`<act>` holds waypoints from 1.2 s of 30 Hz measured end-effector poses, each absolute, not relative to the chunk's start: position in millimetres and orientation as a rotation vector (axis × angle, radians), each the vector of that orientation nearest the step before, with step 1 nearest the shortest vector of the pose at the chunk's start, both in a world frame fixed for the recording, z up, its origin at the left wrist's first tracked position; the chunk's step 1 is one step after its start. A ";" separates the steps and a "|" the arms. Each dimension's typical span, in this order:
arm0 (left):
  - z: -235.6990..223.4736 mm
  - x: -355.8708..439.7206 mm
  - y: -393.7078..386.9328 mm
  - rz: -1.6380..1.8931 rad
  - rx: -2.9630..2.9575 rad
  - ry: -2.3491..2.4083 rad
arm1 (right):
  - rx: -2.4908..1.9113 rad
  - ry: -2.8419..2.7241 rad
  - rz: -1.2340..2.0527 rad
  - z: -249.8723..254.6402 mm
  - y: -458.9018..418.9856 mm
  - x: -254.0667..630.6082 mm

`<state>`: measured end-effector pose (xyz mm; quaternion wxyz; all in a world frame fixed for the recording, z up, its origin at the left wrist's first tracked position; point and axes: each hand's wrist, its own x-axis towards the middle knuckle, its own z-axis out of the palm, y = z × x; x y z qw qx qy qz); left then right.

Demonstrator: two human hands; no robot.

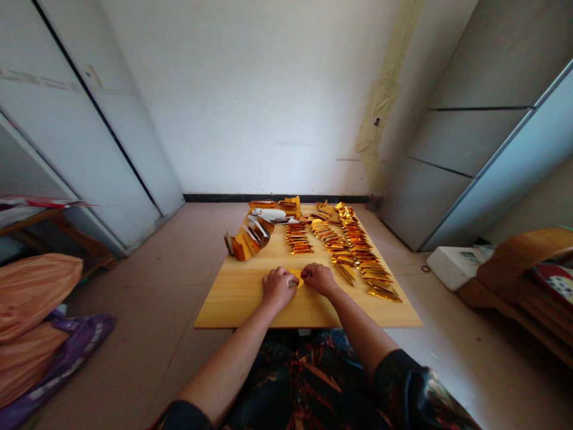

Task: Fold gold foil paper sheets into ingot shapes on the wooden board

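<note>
Between my two hands, low over the front half of the wooden board (242,292), is a small piece of gold foil paper (299,278). My left hand (278,286) pinches it from the left, fingers curled. From the right, my right hand (319,278) grips its other side, with the fingertips pressed together. Most of the paper is hidden by my fingers. To the right lie overlapping rows of folded gold foil pieces (371,269). A shorter row of folded foil pieces (298,239) sits just beyond my hands.
Stacks of gold paper sheets (245,246) stand at the board's back left, near a white bundle (268,213). Beyond is a white wall (250,119). A grey refrigerator (447,149) and a white box (454,267) are on the right; orange bags (38,292) lie left.
</note>
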<state>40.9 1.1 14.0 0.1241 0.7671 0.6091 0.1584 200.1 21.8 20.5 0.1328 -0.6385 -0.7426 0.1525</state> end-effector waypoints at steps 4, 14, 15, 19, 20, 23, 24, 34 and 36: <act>15.9 43.3 -3.3 0.468 2.307 1.770 | -1.794 -2.166 0.404 17.7 19.5 205.3; 24.0 29.0 2.0 0.472 2.597 1.676 | -1.486 -2.425 0.219 15.6 -3.3 199.1; 23.8 26.9 2.8 0.462 2.602 1.677 | -1.469 -2.439 0.214 16.3 -5.8 196.3; 18.7 20.3 4.8 0.457 2.544 1.706 | -1.430 -2.473 0.211 20.2 -10.2 189.3; 16.6 19.0 5.2 0.459 2.515 1.717 | -1.427 -2.469 0.220 20.8 -9.5 189.1; 9.9 16.7 7.3 0.480 2.440 1.746 | -1.409 -2.457 0.254 20.2 -4.5 191.5; 8.0 16.5 8.3 0.491 2.418 1.756 | -1.394 -2.459 0.265 19.0 -2.4 192.9; 6.6 21.0 12.1 0.591 2.294 1.812 | -1.276 -2.389 0.357 7.9 10.3 201.4; 8.2 21.3 10.6 0.627 2.292 1.817 | -1.257 -2.412 0.326 8.5 10.6 201.2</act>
